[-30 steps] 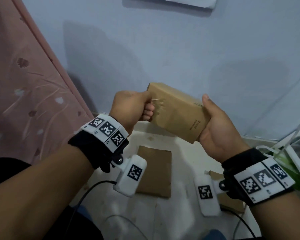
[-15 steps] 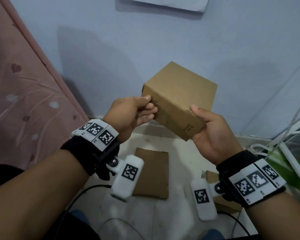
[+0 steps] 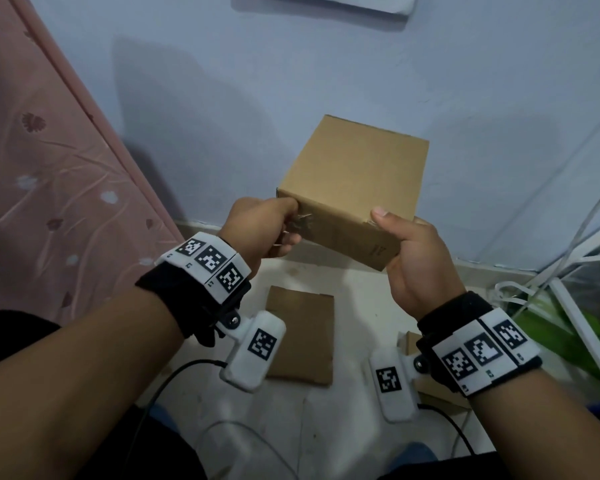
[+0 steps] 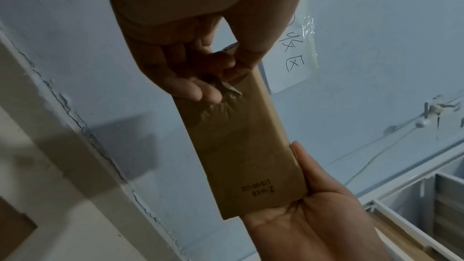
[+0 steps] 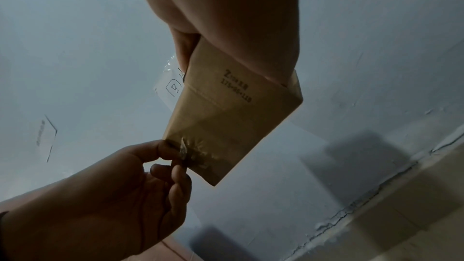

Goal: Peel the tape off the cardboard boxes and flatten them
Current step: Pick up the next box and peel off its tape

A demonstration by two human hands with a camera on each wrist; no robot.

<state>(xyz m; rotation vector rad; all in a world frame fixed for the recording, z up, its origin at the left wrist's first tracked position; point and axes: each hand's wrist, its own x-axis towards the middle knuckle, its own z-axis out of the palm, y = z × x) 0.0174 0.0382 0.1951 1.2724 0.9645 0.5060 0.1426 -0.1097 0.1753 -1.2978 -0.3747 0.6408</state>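
A brown cardboard box (image 3: 357, 174) (image 4: 241, 146) (image 5: 226, 126) is held up in the air in front of the blue wall. My right hand (image 3: 406, 251) (image 4: 314, 211) grips its near right corner, thumb on the side face and fingers underneath. At the box's near left corner my left hand (image 3: 274, 226) (image 5: 173, 164) pinches a crinkled end of clear tape (image 3: 303, 221) (image 4: 226, 88) (image 5: 184, 149) between thumb and fingers. The tape still clings to the box's side face.
A flattened cardboard piece (image 3: 302, 337) lies on the pale floor (image 3: 347, 299) below my hands, and another cardboard piece (image 3: 430, 382) lies under my right wrist. A pink patterned cloth (image 3: 42, 188) hangs at left. A white wire rack (image 3: 575, 289) with green plastic stands at right.
The box was tipped so a broad face now shows on top. My left hand left the corner, opened for a moment, then closed again on the tape end.
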